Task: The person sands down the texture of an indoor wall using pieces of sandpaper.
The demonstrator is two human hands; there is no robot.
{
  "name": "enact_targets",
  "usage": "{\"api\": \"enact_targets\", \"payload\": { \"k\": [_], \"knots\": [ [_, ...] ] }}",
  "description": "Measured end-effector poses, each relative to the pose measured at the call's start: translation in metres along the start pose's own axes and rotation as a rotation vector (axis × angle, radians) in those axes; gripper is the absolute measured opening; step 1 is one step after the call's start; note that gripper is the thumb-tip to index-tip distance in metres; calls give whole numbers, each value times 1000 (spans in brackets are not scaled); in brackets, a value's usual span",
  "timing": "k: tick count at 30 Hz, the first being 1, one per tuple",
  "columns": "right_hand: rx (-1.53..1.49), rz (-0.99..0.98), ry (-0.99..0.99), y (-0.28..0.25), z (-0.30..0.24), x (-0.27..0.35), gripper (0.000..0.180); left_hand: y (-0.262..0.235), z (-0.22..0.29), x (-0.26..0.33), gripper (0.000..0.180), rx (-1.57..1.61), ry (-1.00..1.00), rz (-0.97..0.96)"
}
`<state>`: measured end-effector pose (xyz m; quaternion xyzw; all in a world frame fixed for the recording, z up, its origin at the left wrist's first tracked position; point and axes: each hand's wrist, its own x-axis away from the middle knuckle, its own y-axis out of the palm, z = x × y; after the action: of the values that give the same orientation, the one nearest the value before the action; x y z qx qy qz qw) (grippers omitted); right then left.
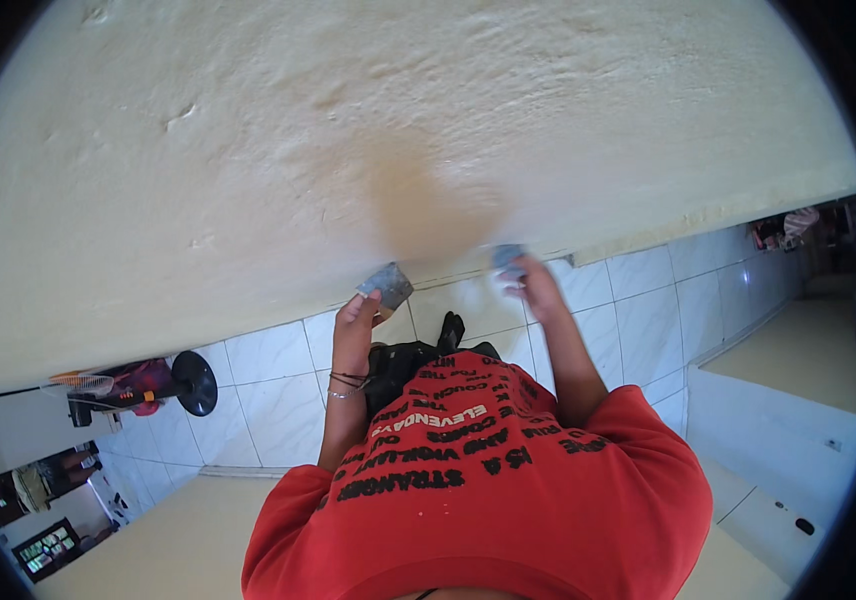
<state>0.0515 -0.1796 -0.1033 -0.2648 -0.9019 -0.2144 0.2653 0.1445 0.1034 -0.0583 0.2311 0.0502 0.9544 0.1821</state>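
Note:
My left hand (354, 312) is closed on a flat, squarish grey scraper (388, 285), its broad face tilted up close to the wall. A tan bit shows beside my fingers, perhaps part of its handle. To the right, my right hand (541, 288) grips a second grey scraper (509, 257), blurred by motion, near the foot of the wall. The cream wall (248, 180) fills the upper part of the view, with rough, ridged patches. A darker tan patch (428, 205) lies on it just above my hands.
White marbled tiles (573, 300) cover the floor below. A fan with a round black base (195, 383) lies at the left, beside other household things. A pale ledge (798, 350) runs along the right. One black shoe (451, 330) shows beneath me.

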Motion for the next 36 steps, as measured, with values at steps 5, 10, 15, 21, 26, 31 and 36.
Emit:
{"api": "enact_targets", "payload": {
  "k": [5, 10, 15, 21, 26, 31, 36],
  "knots": [
    [-159, 547, -387, -82, -51, -3, 17, -20, 10, 1, 18, -27, -47, -5],
    [73, 403, -800, -39, -81, 0, 8, -64, 23, 8, 21, -43, 10, -1],
    [871, 524, -772, 66, -27, 20, 23, -170, 24, 32, 23, 13, 87, 92],
    [915, 31, -962, 245, 67, 25, 20, -301, 30, 66, 23, 16, 130, 343],
    [759, -234, -997, 417, 113, 47, 26, -348, 46, 101, 25, 63, 216, 439],
    [406, -424, -729, 514, 119, 89, 28, -350, 45, 103, 26, 96, 155, 373],
    [-173, -510, -493, 476, 102, 86, 20, -343, 42, 86, 25, 94, 113, 251]
  ]
}}
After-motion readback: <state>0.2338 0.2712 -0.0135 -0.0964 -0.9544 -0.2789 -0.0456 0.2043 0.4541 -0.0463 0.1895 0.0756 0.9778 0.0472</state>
